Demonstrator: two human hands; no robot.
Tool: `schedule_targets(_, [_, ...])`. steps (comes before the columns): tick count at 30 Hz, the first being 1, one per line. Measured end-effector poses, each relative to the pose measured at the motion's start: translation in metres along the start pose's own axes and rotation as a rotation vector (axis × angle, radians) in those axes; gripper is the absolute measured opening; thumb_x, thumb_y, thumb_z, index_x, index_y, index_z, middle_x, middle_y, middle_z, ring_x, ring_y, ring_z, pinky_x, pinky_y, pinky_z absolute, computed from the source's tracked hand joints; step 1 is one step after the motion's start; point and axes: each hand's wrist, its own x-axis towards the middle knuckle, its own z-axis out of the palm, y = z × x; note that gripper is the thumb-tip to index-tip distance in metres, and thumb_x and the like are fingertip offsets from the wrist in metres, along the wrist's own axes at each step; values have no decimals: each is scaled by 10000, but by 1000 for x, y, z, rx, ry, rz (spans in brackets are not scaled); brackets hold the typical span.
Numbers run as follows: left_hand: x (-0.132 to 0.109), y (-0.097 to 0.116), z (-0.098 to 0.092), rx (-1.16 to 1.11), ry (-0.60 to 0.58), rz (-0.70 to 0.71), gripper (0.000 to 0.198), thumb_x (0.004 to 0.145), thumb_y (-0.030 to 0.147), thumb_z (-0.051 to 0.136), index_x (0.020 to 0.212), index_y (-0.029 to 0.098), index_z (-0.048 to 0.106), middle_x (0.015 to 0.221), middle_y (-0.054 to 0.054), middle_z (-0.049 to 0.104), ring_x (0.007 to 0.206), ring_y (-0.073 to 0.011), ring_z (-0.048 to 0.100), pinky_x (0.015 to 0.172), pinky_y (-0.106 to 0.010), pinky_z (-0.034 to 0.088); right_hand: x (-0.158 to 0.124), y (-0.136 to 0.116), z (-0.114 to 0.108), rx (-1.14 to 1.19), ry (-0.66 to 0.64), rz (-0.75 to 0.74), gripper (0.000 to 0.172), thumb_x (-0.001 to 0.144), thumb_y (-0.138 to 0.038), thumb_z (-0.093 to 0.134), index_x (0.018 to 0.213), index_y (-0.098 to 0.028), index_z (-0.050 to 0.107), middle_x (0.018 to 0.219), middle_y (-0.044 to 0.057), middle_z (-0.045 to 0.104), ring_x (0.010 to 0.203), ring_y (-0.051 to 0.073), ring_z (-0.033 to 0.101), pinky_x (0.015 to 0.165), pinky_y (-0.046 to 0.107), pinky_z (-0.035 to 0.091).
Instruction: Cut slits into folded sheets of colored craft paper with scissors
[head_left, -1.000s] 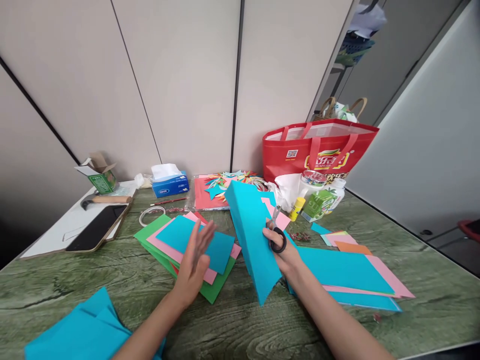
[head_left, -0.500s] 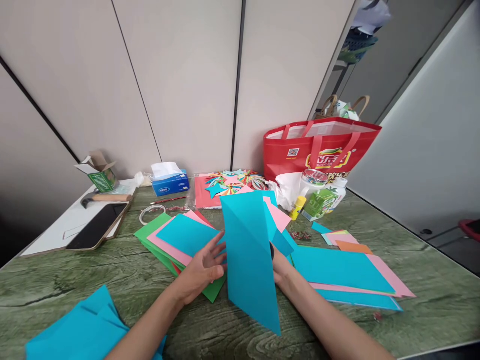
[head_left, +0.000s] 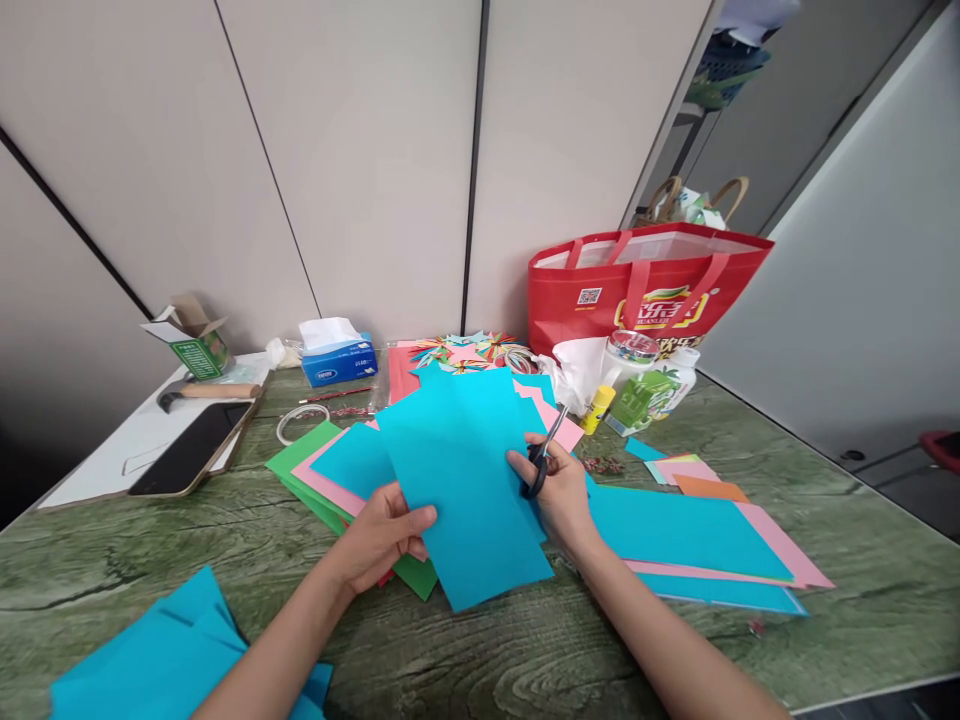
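well, the blue sheet [head_left: 472, 500] is in the middle, above the table [head_left: 420, 665], between the two hands, which are apart on either side of it. the left hand [head_left: 386, 535] pinches its left edge, thumb on the near face and fingers mostly hidden behind. the right hand [head_left: 562, 490] is clamped on the scissors [head_left: 535, 472], fingers round the black handles, blades pointing up and away from the person; its thumb lies at the sheet's right edge.

behind the sheet, to the left, a stack [head_left: 304, 450] of green, pink and blue paper lies fanned on the table, partly covered by the sheet. more paper [head_left: 690, 530], blue and pink, is spread beyond the right forearm, with small scraps [head_left: 709, 487] past it, one of them orange. at the near left a blue pile [head_left: 142, 655] is partly hidden by the left forearm.

a tape ring [head_left: 280, 430] lies flat near the stack. farther left a board [head_left: 82, 475] bears a phone [head_left: 191, 448], a hammer [head_left: 217, 391] and an open box [head_left: 199, 355]. along the back are tissues [head_left: 339, 365], a yellow glue stick [head_left: 598, 410], a green carton [head_left: 637, 400] and a red bag [head_left: 585, 315].
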Motion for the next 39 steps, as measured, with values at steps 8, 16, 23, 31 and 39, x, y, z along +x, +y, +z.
schedule_targets(8, [7, 12, -15, 41, 159, 64, 172, 668, 300, 675, 766, 163, 637, 537, 13, 655, 457, -129, 576, 469, -255, 493, 14, -10, -12, -98, 104, -100, 326, 577, -329, 711, 828, -184, 561, 507, -77, 402, 448, 80, 303, 421, 206, 200])
schedule_targets(16, [8, 7, -13, 76, 176, 7, 216, 629, 305, 702, 539, 155, 576, 397, 33, 570, 328, -101, 503, 328, -216, 429, 15, -7, -16, -79, 106, -116, 305, 592, -311, 716, 825, -188, 563, 562, -59, 456, 477, 88, 358, 438, 208, 239])
schedule_targets(23, [8, 8, -18, 43, 198, 25, 153, 677, 323, 663, 675, 176, 622, 567, 10, 670, 474, -143, 598, 453, -263, 494, 18, -10, -18, -43, 116, -98, 312, 588, -321, 722, 819, -188, 562, 575, -60, 473, 469, 83, 371, 432, 208, 251])
schedule_targets(31, [6, 7, -14, 18, 176, -24, 528, 682, 350, 652, 1169, 204, 507, 1128, -100, 626, 901, -314, 626, 666, -445, 558, 15, -6, -15, -46, 91, -73, 288, 628, -324, 697, 860, -190, 592, 588, -44, 512, 511, 100, 436, 445, 211, 303])
schedule_targets(39, [4, 28, -15, -61, 478, 161, 646, 558, 365, 743, 1143, 198, 525, 1178, -80, 596, 1031, -334, 554, 740, -431, 563, 3, -19, -7, -5, -149, -106, 334, 688, -322, 653, 994, -210, 576, 785, 19, 603, 714, 181, 556, 615, 302, 452])
